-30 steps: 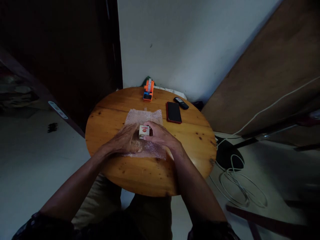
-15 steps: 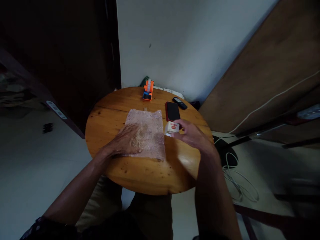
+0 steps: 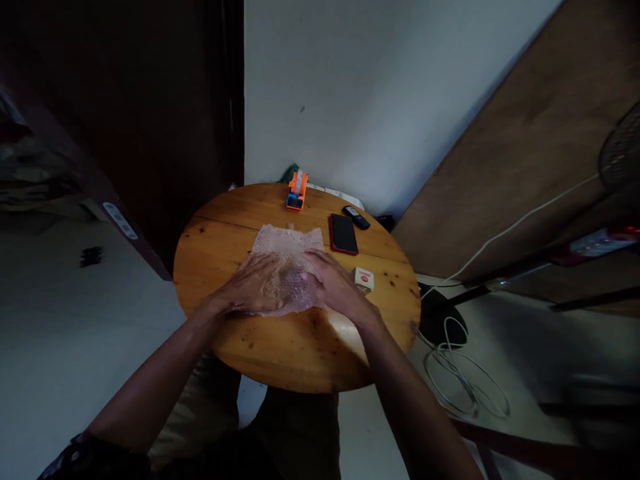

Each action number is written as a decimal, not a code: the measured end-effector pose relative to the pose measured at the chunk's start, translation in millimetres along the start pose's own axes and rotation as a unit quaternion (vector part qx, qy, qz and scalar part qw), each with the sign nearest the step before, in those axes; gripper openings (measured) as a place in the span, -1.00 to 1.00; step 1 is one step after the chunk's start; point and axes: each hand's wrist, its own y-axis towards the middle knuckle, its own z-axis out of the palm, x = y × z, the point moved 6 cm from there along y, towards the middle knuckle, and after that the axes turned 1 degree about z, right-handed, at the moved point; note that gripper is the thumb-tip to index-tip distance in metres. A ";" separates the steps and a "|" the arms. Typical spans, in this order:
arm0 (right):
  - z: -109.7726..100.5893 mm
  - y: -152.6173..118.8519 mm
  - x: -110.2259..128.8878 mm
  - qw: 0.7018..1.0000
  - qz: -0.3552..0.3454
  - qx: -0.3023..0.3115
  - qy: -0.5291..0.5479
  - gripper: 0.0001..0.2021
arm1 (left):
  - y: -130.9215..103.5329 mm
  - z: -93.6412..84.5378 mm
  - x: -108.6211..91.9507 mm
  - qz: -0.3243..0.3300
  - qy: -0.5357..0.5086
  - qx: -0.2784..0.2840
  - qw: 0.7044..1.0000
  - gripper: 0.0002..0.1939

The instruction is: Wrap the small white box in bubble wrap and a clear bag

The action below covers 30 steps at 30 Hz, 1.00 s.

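A sheet of pinkish bubble wrap (image 3: 287,241) lies on the round wooden table, partly covered by both hands. My left hand (image 3: 256,283) rests on its left side, fingers spread out. My right hand (image 3: 333,283) lies on the right side of the wrap with its fingers stretched and apart. Just right of that hand stands a small white box (image 3: 365,279) with a red print on top, touched by neither hand.
Behind the wrap stands an orange and blue tape dispenser (image 3: 297,191). A smartphone (image 3: 343,234) with a red edge and a black remote-like handset (image 3: 356,217) lie at the right back of the wooden table (image 3: 280,360). White cable (image 3: 457,367) coils on the floor.
My right hand has let go of the small white box, now on the table, and moved left onto the bubble wrap. My left hand has stayed on the wrap.
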 end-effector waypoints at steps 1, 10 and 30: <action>13.6 7.7 0.8 0.999 0.013 0.026 -0.024 -0.56 | 0.2 0.2 0.6 -0.002 0.003 0.002 1.000 -0.02; 44.3 2.1 -20.2 0.990 0.080 0.049 -0.102 -0.46 | -0.7 2.6 15.3 -0.022 0.039 0.021 0.999 -0.11; 14.4 1.1 -22.0 0.995 0.064 -0.018 -0.078 -0.67 | 10.9 30.5 -22.2 0.012 0.072 0.021 0.997 -0.09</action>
